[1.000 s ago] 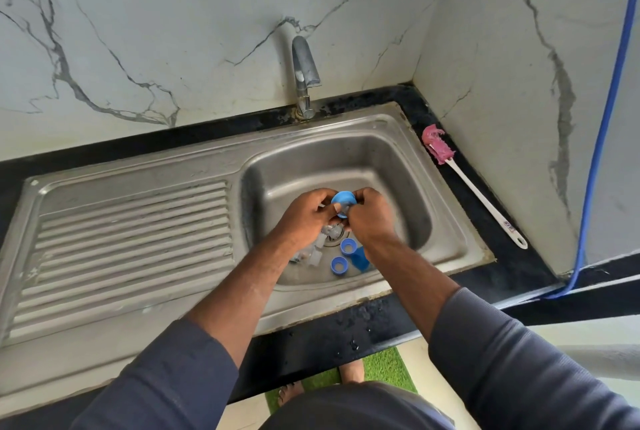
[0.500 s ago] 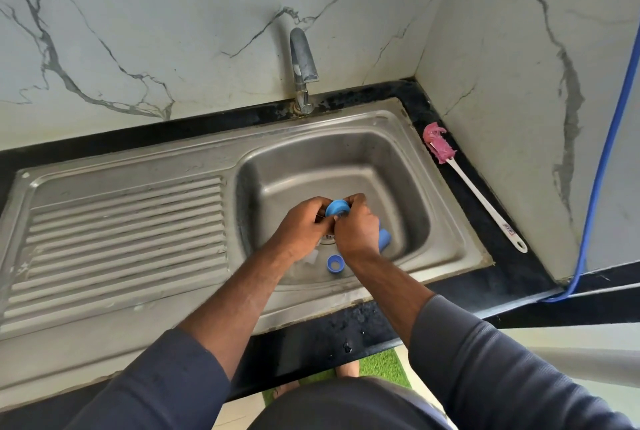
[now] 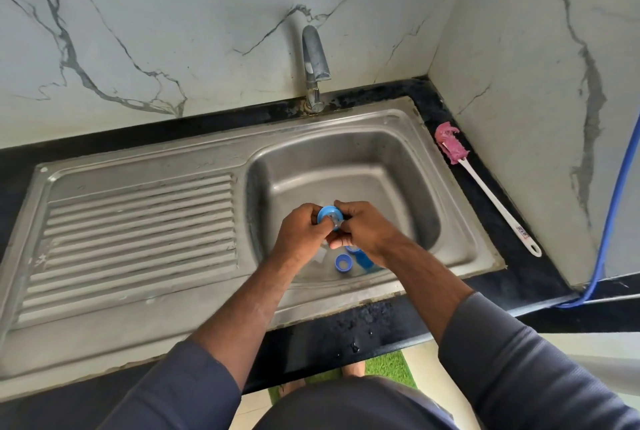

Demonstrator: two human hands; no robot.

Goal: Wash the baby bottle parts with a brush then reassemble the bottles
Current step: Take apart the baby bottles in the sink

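I record a stainless steel sink [image 3: 346,124] with a ribbed drainboard [image 3: 138,221] on its left, set in a black counter [image 3: 346,329] against marble-patterned walls. The tap [image 3: 313,62] stands at the back rim, and I see no water coming from it. A bottle brush [image 3: 485,194] with a pink head and white handle lies on the counter to the right of the basin, well apart from both hands.

Over the basin, the left hand [image 3: 301,235] and right hand [image 3: 367,228] meet, and the fingers of both curl round a blue bottle collar [image 3: 328,216] with a clear teat seated in it. On the basin floor just below the hands lies a loose blue ring [image 3: 343,262]. Beside it is another blue part [image 3: 365,261], partly hidden under the right wrist. I cannot identify that part.
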